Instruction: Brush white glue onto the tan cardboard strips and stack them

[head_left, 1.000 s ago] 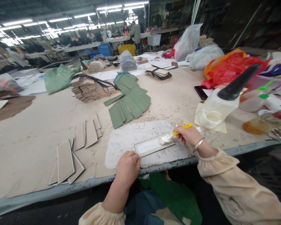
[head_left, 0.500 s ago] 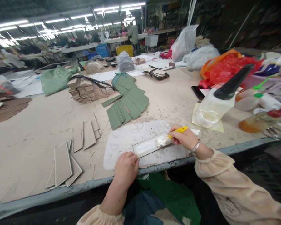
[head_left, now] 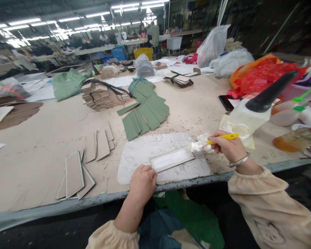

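The left hand (head_left: 143,183) pressed the strip (head_left: 172,159) down on the mat (head_left: 140,154) at 6 o'clock, its grip loose, pinching nothing. The right hand (head_left: 229,148) pinched a brush (head_left: 223,137) at the strip's 3 o'clock. Glue seemed to cover the strip, so little looked left.

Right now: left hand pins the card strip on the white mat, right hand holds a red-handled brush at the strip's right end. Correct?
One error: the brush handle is yellow, not red. The head view shows the left hand pinning the card strip on the white mat, and the right hand holding the brush at the strip's right end.
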The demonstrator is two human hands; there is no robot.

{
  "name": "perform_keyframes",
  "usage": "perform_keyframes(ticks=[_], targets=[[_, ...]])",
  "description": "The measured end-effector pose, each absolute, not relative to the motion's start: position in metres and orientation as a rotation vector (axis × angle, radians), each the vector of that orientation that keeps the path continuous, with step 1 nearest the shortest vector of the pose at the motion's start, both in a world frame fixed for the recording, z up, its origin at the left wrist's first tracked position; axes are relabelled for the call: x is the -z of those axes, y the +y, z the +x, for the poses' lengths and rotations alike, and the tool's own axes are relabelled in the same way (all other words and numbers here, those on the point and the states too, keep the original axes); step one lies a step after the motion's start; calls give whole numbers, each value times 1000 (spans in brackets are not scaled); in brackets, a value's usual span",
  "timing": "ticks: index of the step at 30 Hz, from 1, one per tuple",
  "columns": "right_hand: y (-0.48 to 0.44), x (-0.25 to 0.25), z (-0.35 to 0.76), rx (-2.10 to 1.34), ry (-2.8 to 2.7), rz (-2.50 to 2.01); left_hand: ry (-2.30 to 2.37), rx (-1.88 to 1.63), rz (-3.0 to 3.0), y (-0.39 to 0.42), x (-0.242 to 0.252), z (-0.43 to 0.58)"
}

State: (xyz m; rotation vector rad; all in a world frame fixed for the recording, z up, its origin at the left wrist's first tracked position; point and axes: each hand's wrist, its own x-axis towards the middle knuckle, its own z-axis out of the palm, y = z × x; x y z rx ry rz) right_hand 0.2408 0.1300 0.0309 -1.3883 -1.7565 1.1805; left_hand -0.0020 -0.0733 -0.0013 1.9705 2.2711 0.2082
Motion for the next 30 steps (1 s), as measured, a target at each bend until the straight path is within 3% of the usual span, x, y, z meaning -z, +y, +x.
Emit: perform_keyframes(ticks=[9, 14, 21, 30], targets=[[126, -25, 234, -1136, -1954, -1319, 2218, -239, 1968, -76, 0, -4], [107, -29, 215, -1451, -1758, -1184, 2172, -322, 1959, -78, 0, -8], [61, -13, 161, -1748, -1926, -958, 2122, -365, 1970, -79, 6, -12], [82, -19, 181, -1538, -2073, -967, 2139, -302, 1941, -78, -2, -9]])
